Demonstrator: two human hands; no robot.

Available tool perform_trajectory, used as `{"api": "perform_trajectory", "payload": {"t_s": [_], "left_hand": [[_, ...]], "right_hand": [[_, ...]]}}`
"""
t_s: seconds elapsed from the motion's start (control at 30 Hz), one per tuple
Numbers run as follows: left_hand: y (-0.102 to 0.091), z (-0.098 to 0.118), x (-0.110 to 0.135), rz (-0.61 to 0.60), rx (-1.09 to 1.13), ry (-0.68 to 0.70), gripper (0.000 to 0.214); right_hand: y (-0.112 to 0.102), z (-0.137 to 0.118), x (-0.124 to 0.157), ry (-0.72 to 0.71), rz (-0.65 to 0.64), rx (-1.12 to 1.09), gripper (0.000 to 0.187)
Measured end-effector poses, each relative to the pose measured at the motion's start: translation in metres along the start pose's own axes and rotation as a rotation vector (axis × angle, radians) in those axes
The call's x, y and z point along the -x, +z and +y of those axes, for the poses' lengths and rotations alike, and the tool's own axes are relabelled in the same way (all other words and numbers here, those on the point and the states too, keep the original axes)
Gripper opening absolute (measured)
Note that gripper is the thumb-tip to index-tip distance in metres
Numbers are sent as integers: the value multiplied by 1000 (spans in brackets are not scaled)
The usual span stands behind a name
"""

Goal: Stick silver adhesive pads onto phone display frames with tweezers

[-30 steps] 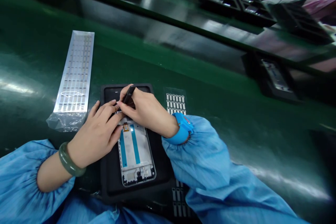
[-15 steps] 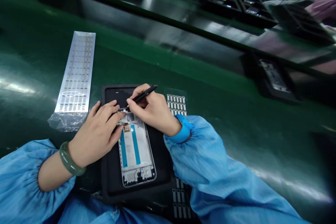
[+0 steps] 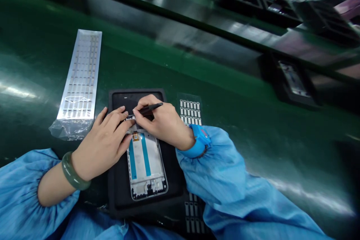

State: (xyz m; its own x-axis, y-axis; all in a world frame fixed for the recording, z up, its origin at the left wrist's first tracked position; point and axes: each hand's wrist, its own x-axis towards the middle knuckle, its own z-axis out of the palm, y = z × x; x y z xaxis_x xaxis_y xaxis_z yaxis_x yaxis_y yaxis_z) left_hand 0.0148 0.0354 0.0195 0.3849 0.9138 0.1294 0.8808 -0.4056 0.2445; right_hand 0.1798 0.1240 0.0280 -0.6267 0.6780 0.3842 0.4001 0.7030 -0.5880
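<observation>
An opened phone frame (image 3: 153,157), silvery inside with two blue strips and a small orange flex connector (image 3: 135,136), lies in a black tray (image 3: 118,195). My left hand (image 3: 105,142) rests over its upper left part, fingers apart, index finger and thumb touching it. In my right hand (image 3: 161,122) is a slim black pen-shaped tool (image 3: 152,107), pinched between thumb and fingers. It slants down toward the frame's top end, and my fingers hide its tip. A small white piece (image 3: 125,98) lies in the tray above the frame.
To the left on the green table lies a silvery sheet (image 3: 80,75) of small parts in rows, with clear plastic wrap (image 3: 70,129) at its near end. A sheet of metal tabs (image 3: 190,112) lies right of the tray. Another tray (image 3: 274,82) with a phone frame stands far right.
My right hand has shifted slightly down and left over the frame's top end, and the black tool lies lower. My left hand stays nearly in place.
</observation>
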Motion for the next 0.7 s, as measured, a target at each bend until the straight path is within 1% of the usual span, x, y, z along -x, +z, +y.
{"api": "perform_trajectory", "payload": {"t_s": [0.2,0.43,0.63,0.7], "left_hand": [[1,-1,0,-11,10,1,35],[4,-3,1,15,28,2,32],[4,-5,0,16,43,-10,31],[4,-5,0,26,37,-9,34]], "right_hand": [[1,1,-2,129,-24,-56,7],[1,2,-1,101,41,-77,6],[1,13,2,226,82,-246,12],[2,14,2,225,79,-265,12]]}}
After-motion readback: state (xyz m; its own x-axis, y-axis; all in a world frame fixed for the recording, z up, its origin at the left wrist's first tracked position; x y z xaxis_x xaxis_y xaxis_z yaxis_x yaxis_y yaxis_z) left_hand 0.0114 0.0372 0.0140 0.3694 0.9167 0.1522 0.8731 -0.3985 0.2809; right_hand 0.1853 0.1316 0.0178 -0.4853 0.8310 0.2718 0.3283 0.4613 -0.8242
